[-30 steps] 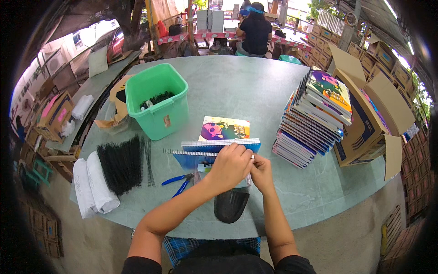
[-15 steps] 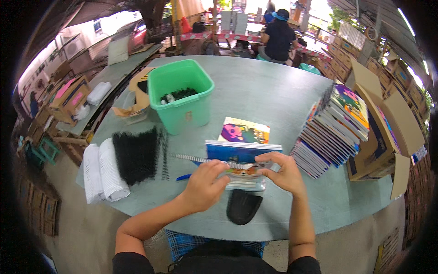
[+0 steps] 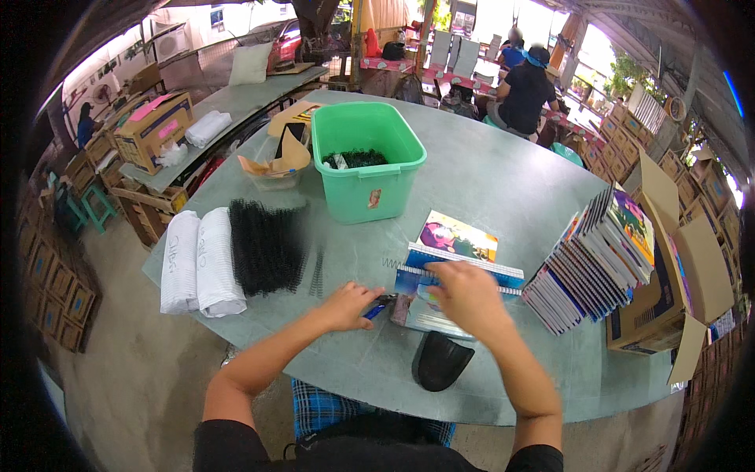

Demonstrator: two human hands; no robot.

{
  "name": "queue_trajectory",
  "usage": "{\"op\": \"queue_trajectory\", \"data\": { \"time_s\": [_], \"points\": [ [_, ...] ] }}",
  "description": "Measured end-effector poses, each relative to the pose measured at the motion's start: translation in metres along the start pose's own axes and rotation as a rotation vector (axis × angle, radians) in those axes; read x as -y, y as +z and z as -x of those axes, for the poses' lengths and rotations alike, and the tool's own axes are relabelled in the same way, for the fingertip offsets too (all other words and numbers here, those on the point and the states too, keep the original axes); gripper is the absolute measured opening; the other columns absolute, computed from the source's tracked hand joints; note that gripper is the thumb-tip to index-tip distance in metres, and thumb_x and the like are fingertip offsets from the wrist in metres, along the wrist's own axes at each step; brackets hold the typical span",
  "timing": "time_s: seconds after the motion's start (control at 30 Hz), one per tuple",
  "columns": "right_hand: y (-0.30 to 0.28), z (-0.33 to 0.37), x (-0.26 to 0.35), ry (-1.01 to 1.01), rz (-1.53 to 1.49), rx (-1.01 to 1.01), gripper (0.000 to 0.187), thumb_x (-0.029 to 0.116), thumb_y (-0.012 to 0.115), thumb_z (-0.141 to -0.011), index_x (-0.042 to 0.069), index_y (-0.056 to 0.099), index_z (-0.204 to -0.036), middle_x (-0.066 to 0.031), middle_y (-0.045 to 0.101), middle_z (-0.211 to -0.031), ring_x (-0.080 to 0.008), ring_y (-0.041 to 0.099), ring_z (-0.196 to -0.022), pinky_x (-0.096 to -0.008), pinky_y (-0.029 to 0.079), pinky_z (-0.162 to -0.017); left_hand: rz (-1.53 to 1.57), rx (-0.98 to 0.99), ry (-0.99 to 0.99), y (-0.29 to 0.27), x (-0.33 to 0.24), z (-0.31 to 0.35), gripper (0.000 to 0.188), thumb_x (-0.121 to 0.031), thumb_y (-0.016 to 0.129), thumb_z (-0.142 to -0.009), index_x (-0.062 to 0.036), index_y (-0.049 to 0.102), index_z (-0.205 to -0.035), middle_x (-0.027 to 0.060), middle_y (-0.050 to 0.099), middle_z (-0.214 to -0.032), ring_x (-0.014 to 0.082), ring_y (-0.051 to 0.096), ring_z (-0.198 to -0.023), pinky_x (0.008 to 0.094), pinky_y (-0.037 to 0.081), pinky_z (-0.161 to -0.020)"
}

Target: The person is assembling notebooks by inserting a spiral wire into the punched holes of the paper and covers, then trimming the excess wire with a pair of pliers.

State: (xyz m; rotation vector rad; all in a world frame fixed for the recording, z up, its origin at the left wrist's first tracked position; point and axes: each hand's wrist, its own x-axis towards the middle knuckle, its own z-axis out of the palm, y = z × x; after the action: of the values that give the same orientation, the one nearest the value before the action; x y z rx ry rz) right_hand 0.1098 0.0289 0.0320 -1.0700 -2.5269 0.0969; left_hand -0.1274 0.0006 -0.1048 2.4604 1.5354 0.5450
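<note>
My left hand point(image 3: 346, 305) is closed round a small blue-handled tool point(image 3: 377, 308) with a dark tip, perhaps pliers, just left of the books. My right hand point(image 3: 465, 293) bends over a blue notebook point(image 3: 409, 279), thumb and fingers pinching near its spiral edge. A thin coil end point(image 3: 391, 263) sticks out at the left. Behind it lies a book with a colourful cover point(image 3: 452, 236). Beneath my right hand are more books point(image 3: 429, 318), partly hidden. A black curved pad point(image 3: 443, 362) lies nearest me.
A green bin point(image 3: 368, 189) holds dark coils. Left of it are a plastic tub point(image 3: 275, 175), a row of black coils point(image 3: 267, 248) and white wrapped rolls point(image 3: 216, 263). A stack of spiral books point(image 3: 586, 259) stands right, beside an open carton point(image 3: 657, 291). A person point(image 3: 525, 98) sits beyond the table.
My left hand has left the coil and taken the blue-handled tool from the table. My right hand stays at the notebook's spiral edge. The view has swung left.
</note>
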Motion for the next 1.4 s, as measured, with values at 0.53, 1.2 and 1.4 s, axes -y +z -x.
{"op": "queue_trajectory", "data": {
  "time_s": [0.53,1.2,1.4],
  "points": [
    [0.035,-0.066,0.006,0.113,-0.542,0.106,0.03,-0.003,0.06,-0.075,0.005,0.065,-0.104,-0.0138,0.067,-0.096,-0.0249,0.065,-0.086,-0.0335,0.049,-0.08,0.986,0.03,-0.584,-0.08,-0.052,-0.015,0.036,-0.016,0.05,-0.08,-0.0046,0.055,-0.113,0.0059,0.057,-0.079,0.0138,0.057,-0.062,0.027,0.046,-0.056],
    [0.039,-0.066,-0.008,0.077,-0.366,-0.075,0.016,0.008,0.07,-0.065,-0.002,0.068,-0.078,-0.0132,0.055,-0.096,-0.027,0.057,-0.083,-0.0342,0.048,-0.075,1.272,0.199,-0.574,-0.07,-0.043,-0.025,0.036,-0.027,0.053,-0.088,0.0005,0.055,-0.111,0.0177,0.065,-0.089,0.0343,0.064,-0.069,0.0442,0.051,-0.064],
    [0.048,-0.063,-0.001,0.132,-0.356,-0.141,0.017,0.01,0.072,-0.064,-0.002,0.068,-0.075,-0.0135,0.055,-0.095,-0.0285,0.057,-0.086,-0.0354,0.047,-0.076,1.267,0.262,-0.659,-0.086,-0.048,-0.032,0.035,-0.03,0.045,-0.09,-0.0012,0.049,-0.11,0.014,0.061,-0.083,0.0263,0.063,-0.068,0.0379,0.051,-0.056]
  ]
}}
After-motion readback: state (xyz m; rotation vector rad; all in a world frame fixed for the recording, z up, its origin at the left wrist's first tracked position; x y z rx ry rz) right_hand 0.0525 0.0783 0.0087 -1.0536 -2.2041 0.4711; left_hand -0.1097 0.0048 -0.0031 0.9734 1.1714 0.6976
